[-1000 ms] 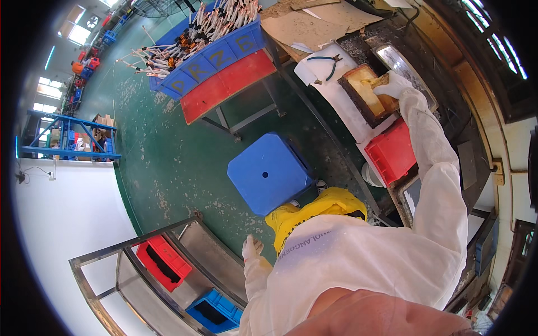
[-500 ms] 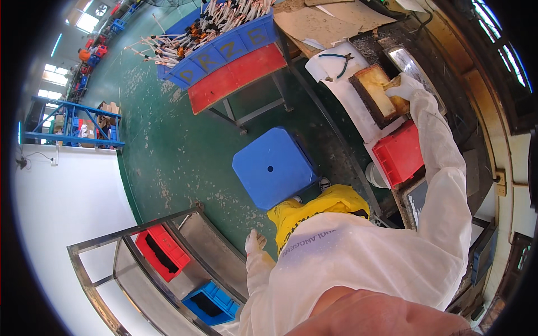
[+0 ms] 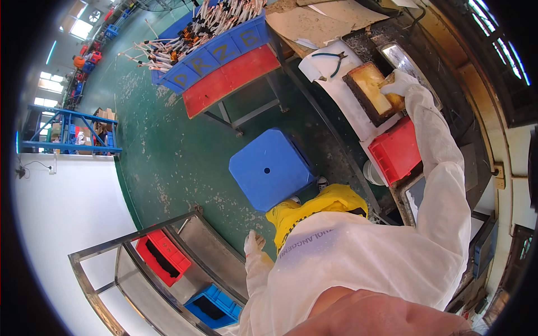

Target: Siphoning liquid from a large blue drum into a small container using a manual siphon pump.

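Observation:
My right hand (image 3: 401,85), in a whitish glove, reaches over a dark-rimmed rectangular tray (image 3: 358,96) with a pale yellow, amber-edged filling. Its fingers are bent around something amber-brown (image 3: 397,102) at the tray's right side; what this is I cannot make out. Close by, pliers with blue-green handles (image 3: 338,64) lie on a white sheet (image 3: 314,66). A red bin (image 3: 395,150) stands just nearer than the tray. My left hand (image 3: 254,242), also gloved, hangs low beside my body, fingers extended, holding nothing.
A blue stool (image 3: 272,168) stands ahead of me. Beyond it, a blue crate (image 3: 224,53) full of wire leads rests on a red-topped table (image 3: 230,81). At lower left, a metal rack (image 3: 134,238) carries a red bin (image 3: 176,257) and a blue bin (image 3: 227,308).
The view has shifted slightly. My right hand stays at the tray's right side with its fingers bent, and my left hand still hangs low.

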Motion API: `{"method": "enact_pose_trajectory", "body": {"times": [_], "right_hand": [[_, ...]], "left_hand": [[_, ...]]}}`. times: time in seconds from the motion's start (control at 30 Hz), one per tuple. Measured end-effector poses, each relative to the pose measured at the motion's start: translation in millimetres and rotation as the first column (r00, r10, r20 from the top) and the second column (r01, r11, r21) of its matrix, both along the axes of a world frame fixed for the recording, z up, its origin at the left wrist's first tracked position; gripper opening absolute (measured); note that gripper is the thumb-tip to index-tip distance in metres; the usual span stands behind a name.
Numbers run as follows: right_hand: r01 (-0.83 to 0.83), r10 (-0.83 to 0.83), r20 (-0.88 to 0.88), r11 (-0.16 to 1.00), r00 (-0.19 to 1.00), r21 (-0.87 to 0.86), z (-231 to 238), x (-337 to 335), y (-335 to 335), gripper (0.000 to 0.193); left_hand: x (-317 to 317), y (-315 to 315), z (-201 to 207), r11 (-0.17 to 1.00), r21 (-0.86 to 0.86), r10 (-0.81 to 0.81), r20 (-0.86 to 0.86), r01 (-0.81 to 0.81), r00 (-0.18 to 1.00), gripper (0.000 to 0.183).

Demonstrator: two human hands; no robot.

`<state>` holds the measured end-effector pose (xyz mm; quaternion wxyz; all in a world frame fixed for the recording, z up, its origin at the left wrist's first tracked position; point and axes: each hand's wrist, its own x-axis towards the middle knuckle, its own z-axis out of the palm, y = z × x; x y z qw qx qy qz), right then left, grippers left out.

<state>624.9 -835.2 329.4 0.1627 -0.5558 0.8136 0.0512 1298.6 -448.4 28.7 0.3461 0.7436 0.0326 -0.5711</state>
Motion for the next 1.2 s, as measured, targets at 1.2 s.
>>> {"method": "enact_pose_trajectory", "body": {"times": [1.2], "right_hand": [[0.831,0.381,0.875,0.349,0.298,-0.434,-20.9,-81.2,203.3,0.068]], "left_hand": [[-9.2,-94.0,56.3,0.931,0.022,-0.365,-0.006,0.365,0.931,0.032]]}}
